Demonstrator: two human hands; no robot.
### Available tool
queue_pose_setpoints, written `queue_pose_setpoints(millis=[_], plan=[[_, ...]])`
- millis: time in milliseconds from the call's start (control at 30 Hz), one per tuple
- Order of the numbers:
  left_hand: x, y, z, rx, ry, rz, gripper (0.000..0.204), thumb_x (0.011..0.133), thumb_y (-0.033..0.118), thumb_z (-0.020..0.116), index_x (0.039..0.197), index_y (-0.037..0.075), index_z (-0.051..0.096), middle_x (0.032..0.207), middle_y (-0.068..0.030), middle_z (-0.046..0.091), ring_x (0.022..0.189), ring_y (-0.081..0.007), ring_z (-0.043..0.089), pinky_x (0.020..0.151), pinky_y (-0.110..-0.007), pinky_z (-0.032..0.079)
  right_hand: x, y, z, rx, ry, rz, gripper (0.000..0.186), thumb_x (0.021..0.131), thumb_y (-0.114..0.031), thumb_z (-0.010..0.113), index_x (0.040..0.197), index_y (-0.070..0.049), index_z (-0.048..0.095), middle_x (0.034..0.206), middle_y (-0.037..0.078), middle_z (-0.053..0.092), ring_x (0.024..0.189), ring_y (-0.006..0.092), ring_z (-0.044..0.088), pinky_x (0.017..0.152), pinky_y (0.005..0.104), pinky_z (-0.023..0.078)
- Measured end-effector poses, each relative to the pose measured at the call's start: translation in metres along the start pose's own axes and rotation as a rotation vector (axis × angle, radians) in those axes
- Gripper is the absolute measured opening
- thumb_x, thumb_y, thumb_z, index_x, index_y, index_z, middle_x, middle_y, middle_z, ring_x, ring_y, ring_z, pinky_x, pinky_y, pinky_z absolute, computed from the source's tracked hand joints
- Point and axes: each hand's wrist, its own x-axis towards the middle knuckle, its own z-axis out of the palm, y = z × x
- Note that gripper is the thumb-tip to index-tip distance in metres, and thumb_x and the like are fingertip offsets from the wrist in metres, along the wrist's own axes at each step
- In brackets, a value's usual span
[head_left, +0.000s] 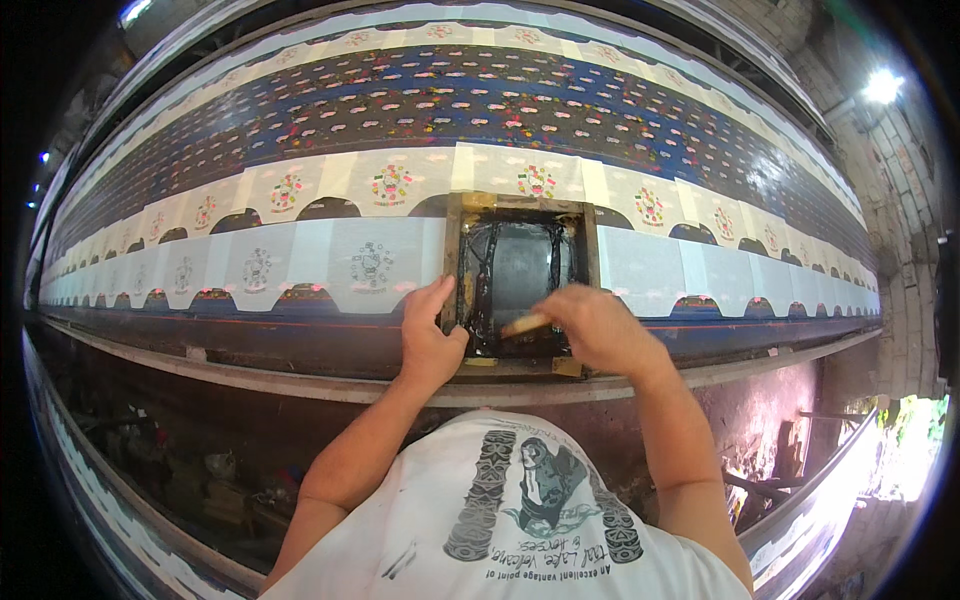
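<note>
Left hand (432,337): spread wide against the left rail of the wooden frame (453,236)
Right hand (600,328): closed around the squeegee (526,324)
Squeegee axis: slanted leftward, inside the frame's near end

Long dark table (300,337) bears rows of thin panels (222,258)

Pale-blue panels (318,258) line its near side, several left of the wooden frame (452,240) bearing grey prints (371,268); the frame lies flat over that row. Just beyond, I see cream panels (338,182) with colourful motifs (391,185), then a speckled blue-and-brown band (470,110), and farther over, another cream row (480,36).
</note>
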Motion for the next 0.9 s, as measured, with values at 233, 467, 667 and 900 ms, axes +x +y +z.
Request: queue_pose_setpoints(millis=[233,467,667,900], plan=[[0.015,0.024,-0.021,0.47,-0.085,0.289,0.052,0.094,0.02,0.084,0.142,0.001,0.076,0.14,-0.0234,0.068,0.139,-0.0475,0.059,0.116,-0.06,0.045,0.067,0.05,0.0,-0.065,0.303,0.087,0.037,0.092,0.008,0.066,0.125,-0.004,0.078,0.114,0.021,0.079,0.116,0.0456,0.072,0.101,0.0556,0.059],[0.021,0.017,-0.022,0.495,-0.099,0.333,0.048,0.095,0.02,0.082,0.139,0.0,0.077,0.139,-0.0241,0.068,0.138,-0.0483,0.059,0.114,-0.062,0.045,0.067,0.048,0.012,-0.118,0.309,0.068,0.051,0.088,0.012,0.065,0.132,-0.008,0.079,0.12,0.018,0.079,0.117,0.0437,0.073,0.102,0.0538,0.059],[0.019,0.011,-0.02,0.46,-0.067,0.377,0.051,0.091,0.017,0.082,0.138,-0.001,0.076,0.14,-0.0248,0.065,0.136,-0.0484,0.059,0.112,-0.063,0.045,0.021,0.006,0.039,-0.108,0.322,0.049,0.058,0.08,0.014,0.067,0.132,-0.009,0.081,0.121,0.018,0.078,0.116,0.0433,0.073,0.102,0.054,0.059],[0.014,0.008,-0.018,0.405,-0.086,0.318,0.055,0.091,0.012,0.083,0.144,0.001,0.074,0.145,-0.0249,0.065,0.141,-0.0467,0.057,0.119,-0.061,0.042,-0.024,-0.041,0.06,-0.149,0.292,0.083,0.054,0.08,0.0,0.078,0.133,-0.008,0.082,0.123,0.014,0.077,0.114,0.0372,0.073,0.101,0.0493,0.06]])
